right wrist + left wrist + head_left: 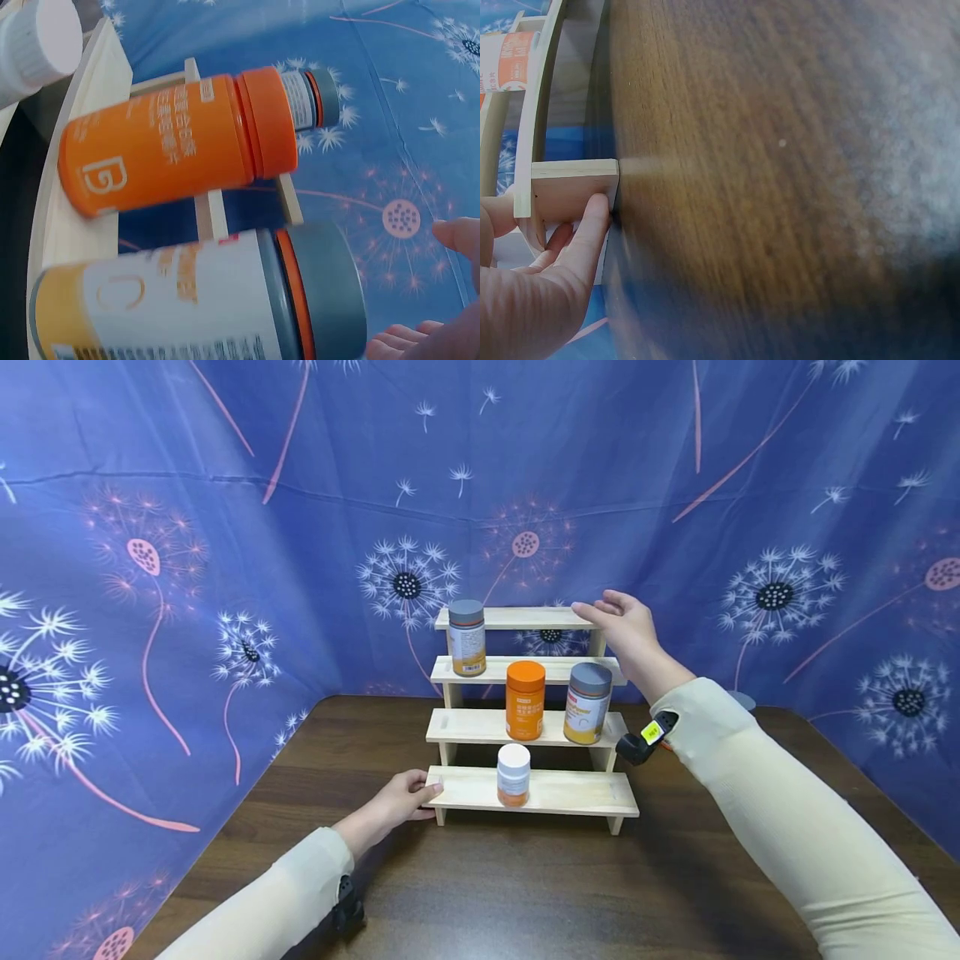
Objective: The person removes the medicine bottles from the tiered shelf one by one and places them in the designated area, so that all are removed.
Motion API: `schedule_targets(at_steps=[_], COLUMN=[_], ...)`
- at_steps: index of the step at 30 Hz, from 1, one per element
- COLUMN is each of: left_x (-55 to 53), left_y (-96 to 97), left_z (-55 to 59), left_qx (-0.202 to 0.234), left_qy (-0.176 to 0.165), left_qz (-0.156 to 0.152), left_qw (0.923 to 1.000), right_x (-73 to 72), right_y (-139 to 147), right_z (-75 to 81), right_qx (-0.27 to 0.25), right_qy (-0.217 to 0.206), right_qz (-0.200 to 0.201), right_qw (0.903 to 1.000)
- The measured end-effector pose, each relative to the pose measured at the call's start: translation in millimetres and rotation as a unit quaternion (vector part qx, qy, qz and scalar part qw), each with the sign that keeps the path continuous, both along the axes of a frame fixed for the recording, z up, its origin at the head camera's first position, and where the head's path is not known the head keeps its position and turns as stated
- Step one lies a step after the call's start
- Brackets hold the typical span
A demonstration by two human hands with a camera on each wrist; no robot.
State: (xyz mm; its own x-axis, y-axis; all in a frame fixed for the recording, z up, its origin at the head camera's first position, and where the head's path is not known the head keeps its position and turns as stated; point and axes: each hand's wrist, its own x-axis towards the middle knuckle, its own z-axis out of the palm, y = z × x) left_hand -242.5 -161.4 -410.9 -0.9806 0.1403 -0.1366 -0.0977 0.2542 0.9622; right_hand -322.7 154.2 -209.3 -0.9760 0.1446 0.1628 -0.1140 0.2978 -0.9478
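A pale wooden stepped display rack [570, 792] with several tiers stands on the table. My left hand [397, 797] grips the left end of its lowest tier, thumb on top; in the left wrist view, fingers [592, 217] press the tier's side support. My right hand [630, 635] is raised by the right end of the top tier, fingers loosely bent, holding nothing. A white bottle [513, 772] sits on the lowest tier. One tier up are an orange bottle [525, 702] and a grey-capped bottle [587, 706]. Another grey-capped bottle [467, 639] stands higher, on the left.
A dark brown wooden table [525, 885] bears the rack. Blue cloth [315, 568] with dandelion prints hangs behind and at both sides. Part of a small round greyish thing [742, 700] shows at the table's back right, behind the right sleeve.
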Motion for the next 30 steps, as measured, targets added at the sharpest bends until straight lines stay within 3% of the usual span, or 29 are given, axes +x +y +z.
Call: schedule_targets(at_steps=[13, 30], left_x=[2.3, 0.3], left_y=[-2.6, 0.5], left_z=[-0.3, -1.6], left_qx=[-0.003, 0.002], left_qy=[0.002, -0.001], left_qz=[-0.009, 0.005], left_qw=[1.0, 1.0], right_x=[-4.9, -9.5], right_y=[-31.4, -64.0], right_z=[-1.7, 6.1], right_qx=[-0.002, -0.067], right_qy=[-0.006, -0.028], right_qz=[0.03, 0.054], right_qw=[0.9995, 0.9959])
